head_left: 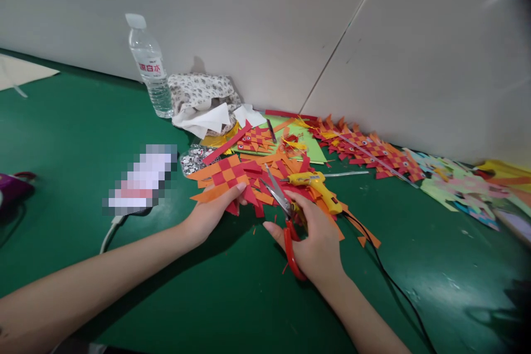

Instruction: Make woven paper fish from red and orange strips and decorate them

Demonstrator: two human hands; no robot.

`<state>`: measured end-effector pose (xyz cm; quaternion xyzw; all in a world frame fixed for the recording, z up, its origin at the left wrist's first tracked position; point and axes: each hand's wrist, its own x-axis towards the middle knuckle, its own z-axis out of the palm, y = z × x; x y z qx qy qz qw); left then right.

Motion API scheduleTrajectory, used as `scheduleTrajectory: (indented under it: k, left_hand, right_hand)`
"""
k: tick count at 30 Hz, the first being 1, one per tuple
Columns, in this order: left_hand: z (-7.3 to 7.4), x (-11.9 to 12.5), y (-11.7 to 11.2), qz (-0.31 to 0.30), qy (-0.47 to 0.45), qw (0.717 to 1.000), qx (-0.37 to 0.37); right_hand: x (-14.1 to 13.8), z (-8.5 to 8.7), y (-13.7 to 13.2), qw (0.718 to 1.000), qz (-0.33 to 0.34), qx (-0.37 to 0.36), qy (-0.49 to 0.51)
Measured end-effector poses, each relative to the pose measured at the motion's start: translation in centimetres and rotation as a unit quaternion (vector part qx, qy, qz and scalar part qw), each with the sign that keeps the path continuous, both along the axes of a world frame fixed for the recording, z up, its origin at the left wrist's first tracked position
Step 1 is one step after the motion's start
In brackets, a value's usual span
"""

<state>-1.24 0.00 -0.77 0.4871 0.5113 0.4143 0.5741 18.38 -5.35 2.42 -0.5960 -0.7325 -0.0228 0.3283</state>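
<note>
My left hand (211, 211) grips the edge of a woven red-and-orange paper piece (226, 174) lying on the green table (74, 144). My right hand (317, 238) holds red-handled scissors (284, 210), fingers through the loops, blades apart and pointing up-left toward the woven piece. A yellow glue gun (317, 187) lies just beyond my right hand on a heap of orange and red paper strips, its black cord trailing toward the lower right.
A water bottle (150, 66) stands by the wall, with a patterned cloth and tissues (203, 102) beside it. More woven paper pieces (365, 146) line the wall to the right, then pastel ones (464, 185). A blurred-out object (141, 180) lies left.
</note>
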Motion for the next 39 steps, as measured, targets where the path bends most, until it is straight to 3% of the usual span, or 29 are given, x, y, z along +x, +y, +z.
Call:
scheduleTrajectory:
  k: [5,8,15,18,31,39]
  left_hand:
    - [0.8,0.2,-0.2,0.014,0.013,0.999,-0.032]
    - [1.8,0.4,-0.5,-0.008,0.029,1.0,0.0]
    - [1.6,0.6,-1.2,-0.217,0.081,0.965,0.124]
    - [1.3,0.5,-1.3,-0.259,0.071,0.952,0.148]
    - [1.3,0.3,-1.6,-0.291,0.032,0.946,0.139]
    - [1.6,0.2,-1.5,-0.301,0.052,0.94,0.15]
  right_hand:
    - [0.2,-0.2,0.2,1.0,0.019,-0.007,-0.016]
    - [0.4,-0.4,0.2,1.0,0.018,-0.012,-0.007]
    - [0.2,0.1,-0.2,0.993,0.046,-0.06,0.088]
    - [0.0,0.2,-0.3,0.985,0.067,-0.084,0.134]
    - [-0.3,-0.1,-0.2,0.941,0.104,-0.117,0.3]
    - [-0.2,0.1,-0.1,0.925,0.083,-0.118,0.351]
